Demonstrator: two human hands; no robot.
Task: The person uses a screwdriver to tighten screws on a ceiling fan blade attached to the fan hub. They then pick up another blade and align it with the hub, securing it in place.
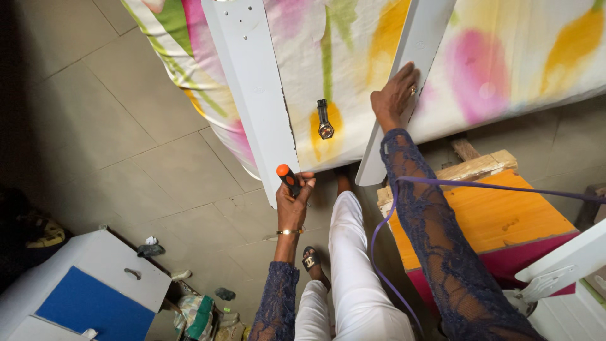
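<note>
Now, step: blade work, by the look of it, with the tool held ready.
Left hand [291,201]: fingers clamped on an orange-handled screwdriver [288,177] at the near end of the left white blade [252,88].
Right hand [394,95]: fingers together, flat on the right white blade [404,82].
Bed [505,63]: floral sheet under both blades; a small metal fitting [324,120] lies between them.
Next: probably needs the tip lined up on a screw.
Packages, labels: a white cabinet with a blue panel [95,297] lower left; no label readable.

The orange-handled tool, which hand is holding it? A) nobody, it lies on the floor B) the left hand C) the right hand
B: the left hand grips the orange-handled tool at the end of a long white board, while the right hand rests flat on another white board over the flowery cloth.
</note>
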